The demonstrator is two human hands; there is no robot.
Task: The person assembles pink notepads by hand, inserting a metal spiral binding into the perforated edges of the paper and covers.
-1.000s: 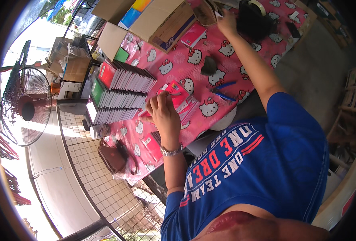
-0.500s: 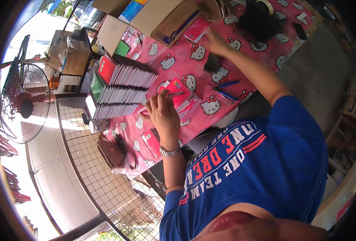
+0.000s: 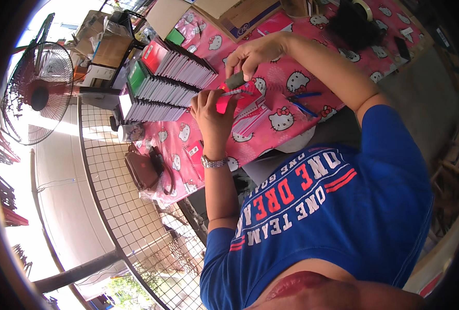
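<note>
My left hand (image 3: 212,114) pinches a thin sheaf of punched paper (image 3: 238,92), seen nearly edge-on. Just beyond it, my right hand (image 3: 259,54) reaches in from the right with bent fingers and thumb on a small dark grey-green block (image 3: 235,80). The block is right beside the sheaf; whether they touch I cannot tell. Below both hands lies a pile of pink-covered notebooks (image 3: 251,120) with rows of holes along their edges. Part of the pile is behind my left hand. Blue-handled pliers (image 3: 303,105) rest to its right.
Stacks of bound notebooks (image 3: 162,85) with red, green and white covers stand at the left. A cardboard box (image 3: 234,20), a pink booklet (image 3: 276,25), black bundled material (image 3: 356,28) and a phone (image 3: 401,47) lie farther back. A brown bag (image 3: 142,169) sits near the left edge.
My right hand has moved left from near the pink booklet and picked up the dark block from the tablecloth. My left hand keeps its pinch; the whole view has shifted slightly.
</note>
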